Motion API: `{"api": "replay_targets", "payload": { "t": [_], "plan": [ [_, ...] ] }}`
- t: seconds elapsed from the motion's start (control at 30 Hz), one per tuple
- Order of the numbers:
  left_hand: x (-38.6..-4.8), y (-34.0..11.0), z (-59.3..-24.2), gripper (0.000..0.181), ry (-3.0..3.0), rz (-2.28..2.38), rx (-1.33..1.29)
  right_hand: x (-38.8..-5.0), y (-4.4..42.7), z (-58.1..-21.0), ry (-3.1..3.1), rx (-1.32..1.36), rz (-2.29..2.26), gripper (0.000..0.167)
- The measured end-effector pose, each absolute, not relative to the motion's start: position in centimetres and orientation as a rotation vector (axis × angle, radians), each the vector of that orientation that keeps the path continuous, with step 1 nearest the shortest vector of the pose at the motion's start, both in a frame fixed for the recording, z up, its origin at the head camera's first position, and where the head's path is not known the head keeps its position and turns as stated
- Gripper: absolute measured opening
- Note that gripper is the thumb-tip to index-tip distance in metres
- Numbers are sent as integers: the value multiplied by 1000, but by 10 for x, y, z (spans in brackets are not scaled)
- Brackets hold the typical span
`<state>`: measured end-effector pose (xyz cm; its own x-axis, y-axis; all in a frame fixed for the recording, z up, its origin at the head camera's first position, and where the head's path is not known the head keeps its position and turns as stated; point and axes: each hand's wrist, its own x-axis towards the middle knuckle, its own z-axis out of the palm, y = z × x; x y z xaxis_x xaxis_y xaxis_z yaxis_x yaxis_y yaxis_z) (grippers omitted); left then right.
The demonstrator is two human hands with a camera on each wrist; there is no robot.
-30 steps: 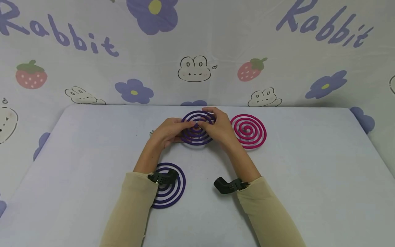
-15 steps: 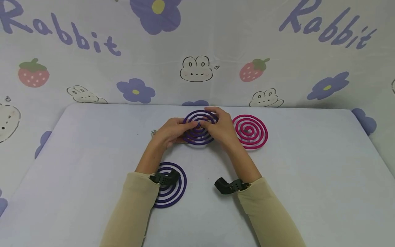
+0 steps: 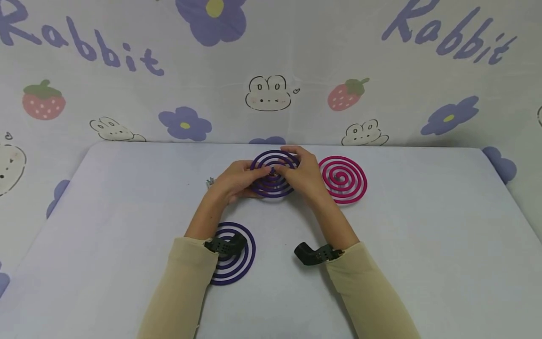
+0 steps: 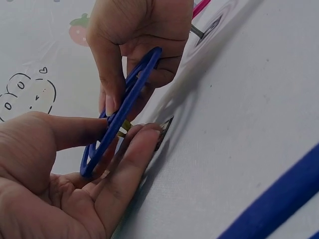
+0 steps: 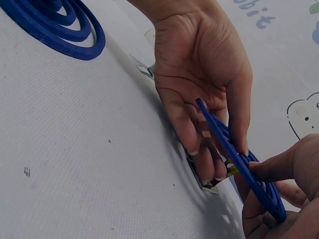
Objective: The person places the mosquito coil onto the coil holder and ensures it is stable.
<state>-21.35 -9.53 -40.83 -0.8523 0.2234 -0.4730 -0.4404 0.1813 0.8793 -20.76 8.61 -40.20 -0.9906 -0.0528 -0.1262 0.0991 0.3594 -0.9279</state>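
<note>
My left hand [image 3: 232,181] and right hand [image 3: 305,174] together hold a dark blue mosquito coil [image 4: 122,113] over the back middle of the table. In both wrist views the coil is tilted, and both thumbs press on its centre from above. Fingers of both hands are behind and under it, around a small metal stand [image 5: 204,181] whose foot shows close to the tabletop. A yellowish piece of the stand shows just beneath the coil's centre. Fingers hide how stand and coil meet.
To the right, a pink mosquito coil [image 3: 344,178] sits raised on its own stand [image 4: 198,32]. Another dark blue coil [image 3: 253,254] lies under my left wrist. Beyond my left hand is a small metal stand [image 3: 210,182]. Patterned cloth [image 3: 271,56] hangs behind the white table [image 3: 423,235].
The view shifts slightly. Both hands keep nearly the same hold on the blue mosquito coil; the other coils stay where they were.
</note>
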Motion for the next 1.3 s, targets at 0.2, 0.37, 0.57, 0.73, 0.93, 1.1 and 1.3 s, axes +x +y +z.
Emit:
{"api": "replay_targets", "payload": {
  "t": [0.2,0.37,0.57,0.73,0.93,1.1,1.3],
  "plan": [
    [-213,-97,-406,48,2044,1671,-169,-208,86,-402,2447,62,-1729,52],
    [-212,-96,-406,46,2092,1643,-169,-207,84,-402,2446,79,-1727,52],
    [-213,-94,-408,47,2133,1639,-187,-207,82,-404,2427,87,-1761,52],
    [-213,-94,-407,47,2157,1634,-192,-207,81,-404,2417,95,-1780,52],
    [-211,-94,-406,45,2166,1639,-192,-207,80,-404,2399,118,-1804,51],
    [-211,-94,-406,41,2168,1664,-181,-207,79,-404,2375,136,-1825,52],
    [-212,-92,-407,41,2180,1677,-167,-207,78,-404,2358,159,-1838,51]
  ]
}}
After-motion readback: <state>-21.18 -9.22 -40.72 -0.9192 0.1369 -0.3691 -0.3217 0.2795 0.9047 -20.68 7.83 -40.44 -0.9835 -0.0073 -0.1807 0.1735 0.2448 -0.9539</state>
